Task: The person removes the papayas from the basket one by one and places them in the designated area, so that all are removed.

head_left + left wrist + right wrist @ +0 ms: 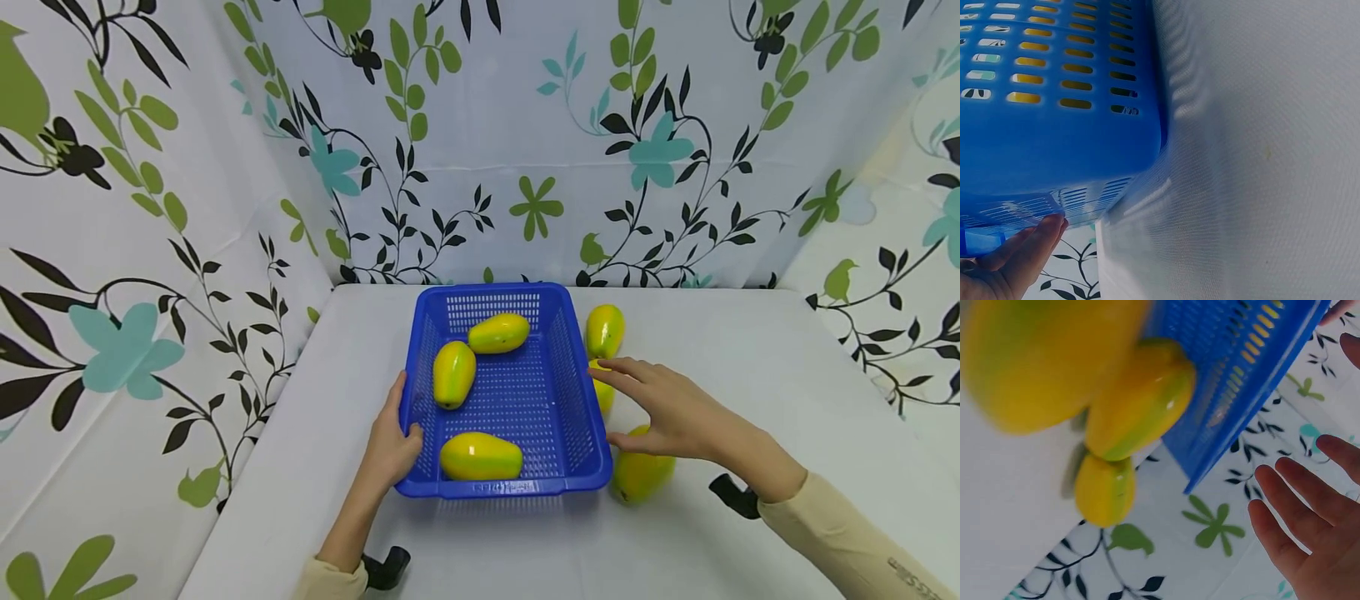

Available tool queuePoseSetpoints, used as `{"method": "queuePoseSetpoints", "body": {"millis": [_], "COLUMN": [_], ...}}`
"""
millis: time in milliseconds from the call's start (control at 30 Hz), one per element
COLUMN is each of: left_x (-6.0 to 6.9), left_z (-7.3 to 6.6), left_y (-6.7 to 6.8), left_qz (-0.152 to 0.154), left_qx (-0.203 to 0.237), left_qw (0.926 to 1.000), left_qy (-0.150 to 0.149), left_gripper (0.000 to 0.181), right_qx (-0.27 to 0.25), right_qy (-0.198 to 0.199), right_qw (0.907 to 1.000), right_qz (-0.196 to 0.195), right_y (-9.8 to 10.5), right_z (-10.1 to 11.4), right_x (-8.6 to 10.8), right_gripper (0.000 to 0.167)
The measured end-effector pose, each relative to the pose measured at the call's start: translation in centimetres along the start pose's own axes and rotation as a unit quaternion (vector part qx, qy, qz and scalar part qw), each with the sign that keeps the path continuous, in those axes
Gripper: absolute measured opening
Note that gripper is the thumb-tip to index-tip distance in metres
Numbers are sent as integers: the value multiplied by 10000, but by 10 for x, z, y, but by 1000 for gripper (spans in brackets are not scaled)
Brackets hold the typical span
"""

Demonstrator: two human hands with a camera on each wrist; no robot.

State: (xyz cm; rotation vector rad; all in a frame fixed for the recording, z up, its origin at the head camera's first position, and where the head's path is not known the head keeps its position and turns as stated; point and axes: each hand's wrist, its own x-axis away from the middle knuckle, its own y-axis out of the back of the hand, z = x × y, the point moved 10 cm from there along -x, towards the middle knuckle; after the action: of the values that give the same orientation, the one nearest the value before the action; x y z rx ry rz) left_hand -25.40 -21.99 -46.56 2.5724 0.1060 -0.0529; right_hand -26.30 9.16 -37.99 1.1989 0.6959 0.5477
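A blue plastic basket [552, 400] stands on the table. My left hand [390, 446] grips its left rim, with the thumb over the edge and the fingers along the outer wall. Inside lie three yellow-green papaya-like fruits: one at the back [498, 333], one on the left [453, 375] and one at the front [481, 457]. My right hand [667, 412] hovers by the right rim, fingers spread and holding nothing. Beneath and beside it, more such fruits [643, 475] lie outside the basket, the middle one [602, 392] partly hidden.
A white cloth covers the table [720, 333]. Curtains [480, 150] printed with leaves, birds and flowers hang behind and at both sides. The farthest loose fruit [605, 332] lies close to the basket's right wall. Black devices [387, 568] are worn at both wrists.
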Motion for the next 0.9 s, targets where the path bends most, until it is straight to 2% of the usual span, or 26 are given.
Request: {"method": "queuePoseSetpoints", "body": {"millis": [167, 433, 700, 900], "left_x": [0, -1, -2, -2], "left_z": [0, 0, 0, 1], "left_y": [2, 1, -1, 1], "left_qz": [-20, -72, -109, -140], "left_qx": [9, 7, 4, 7], "left_qw": [10000, 10000, 9999, 9999], "left_qy": [19, 10, -78, -74], "left_gripper": [79, 79, 79, 78], "right_qx": [63, -17, 130, 390], "right_qy": [379, 621, 727, 780], "right_qw": [9989, 9914, 9786, 9714], "right_qz": [254, 1148, 1918, 2210], "right_y": [-6, -40, -73, -91], "right_z": [27, 60, 83, 85], "right_x": [-32, -69, -86, -86], "right_gripper": [69, 70, 74, 79]}}
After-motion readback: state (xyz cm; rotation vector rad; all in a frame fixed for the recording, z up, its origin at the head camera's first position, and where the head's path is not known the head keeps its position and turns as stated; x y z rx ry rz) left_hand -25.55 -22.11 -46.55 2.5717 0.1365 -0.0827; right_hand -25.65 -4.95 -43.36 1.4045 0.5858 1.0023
